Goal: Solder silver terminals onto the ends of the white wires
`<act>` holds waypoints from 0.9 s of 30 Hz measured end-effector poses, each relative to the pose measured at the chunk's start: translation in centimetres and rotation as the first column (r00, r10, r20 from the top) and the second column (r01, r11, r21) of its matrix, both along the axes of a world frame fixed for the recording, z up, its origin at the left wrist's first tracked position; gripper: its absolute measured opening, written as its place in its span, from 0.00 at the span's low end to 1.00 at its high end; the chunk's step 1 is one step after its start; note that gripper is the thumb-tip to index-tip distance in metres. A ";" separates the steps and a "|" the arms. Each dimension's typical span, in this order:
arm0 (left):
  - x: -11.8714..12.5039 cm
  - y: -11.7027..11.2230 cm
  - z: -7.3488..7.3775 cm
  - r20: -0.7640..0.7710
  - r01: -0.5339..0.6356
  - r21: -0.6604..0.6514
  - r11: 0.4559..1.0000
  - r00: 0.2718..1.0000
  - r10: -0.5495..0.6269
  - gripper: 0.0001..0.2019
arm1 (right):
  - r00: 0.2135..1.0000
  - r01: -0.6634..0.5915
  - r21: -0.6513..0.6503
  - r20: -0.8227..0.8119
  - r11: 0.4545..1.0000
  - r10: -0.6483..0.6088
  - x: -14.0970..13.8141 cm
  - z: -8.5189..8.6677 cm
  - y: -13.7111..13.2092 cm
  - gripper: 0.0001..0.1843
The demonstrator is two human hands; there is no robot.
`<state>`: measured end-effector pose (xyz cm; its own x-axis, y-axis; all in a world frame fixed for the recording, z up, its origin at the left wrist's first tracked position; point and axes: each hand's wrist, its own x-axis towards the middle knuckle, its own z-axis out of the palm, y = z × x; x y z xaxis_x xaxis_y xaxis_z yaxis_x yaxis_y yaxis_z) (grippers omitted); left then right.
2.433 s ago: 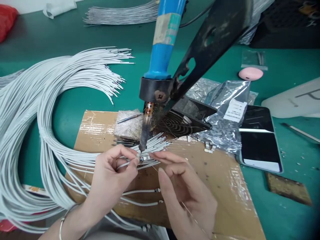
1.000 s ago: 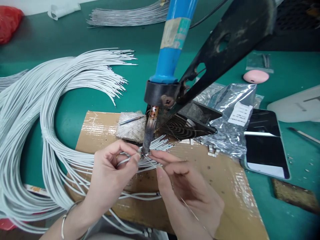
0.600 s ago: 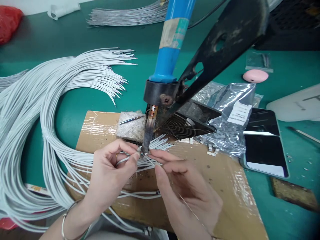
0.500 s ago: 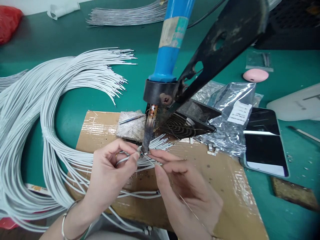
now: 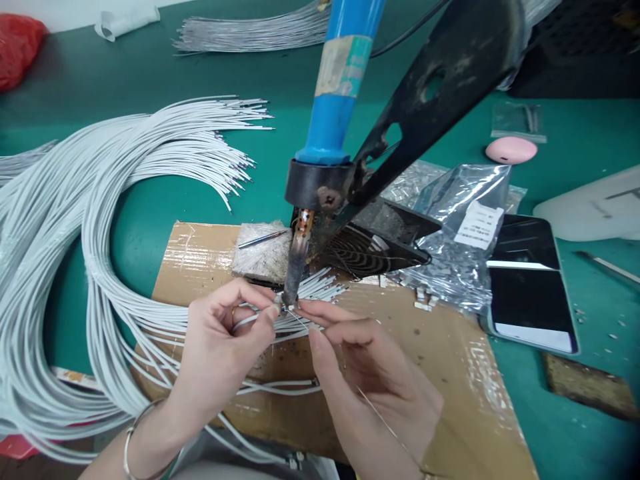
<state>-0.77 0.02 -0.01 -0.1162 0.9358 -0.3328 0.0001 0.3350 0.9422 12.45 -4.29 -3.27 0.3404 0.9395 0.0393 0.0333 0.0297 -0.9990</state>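
"What is each hand gripping?"

"The left hand (image 5: 225, 340) pinches a white cable (image 5: 243, 324) near its end, thumb and forefinger pressed together. The right hand (image 5: 377, 377) has a thin wire (image 5: 383, 419) between thumb and fingers, its forefinger stretched toward that cable end."

"Where exactly is the end?"

"Between the two hands, right at the tip of the blue soldering iron (image 5: 333, 113). A small pale piece (image 5: 291, 308) shows there; I can't tell whether the tip touches it."

"And around that?"

"A black bracket (image 5: 445, 80) holds the iron from the far right. Beneath the hands lies a cardboard sheet (image 5: 450, 380); just beyond them, left of the iron, a grey block (image 5: 260, 260) carries a slim metal tool (image 5: 263, 239)."

"Further out?"

"On the left, a big bundle of white cables (image 5: 100, 267) curves over the green table (image 5: 165, 200). On the right, a labelled plastic bag (image 5: 440, 200) sits beside a phone (image 5: 530, 300), with a pink case (image 5: 511, 151) farther off."
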 end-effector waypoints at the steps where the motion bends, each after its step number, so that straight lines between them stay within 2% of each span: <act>1: 0.0 0.0 0.0 -0.001 -0.001 0.000 1.000 1.000 0.001 0.07 | 1.000 -0.002 -0.001 -0.004 1.000 0.002 0.0 0.0 0.0 0.09; 27: 0.1 -0.2 0.2 -0.021 0.003 -0.012 1.000 1.000 -0.003 0.07 | 1.000 0.008 0.013 -0.011 1.000 -0.008 0.0 0.0 0.1 0.08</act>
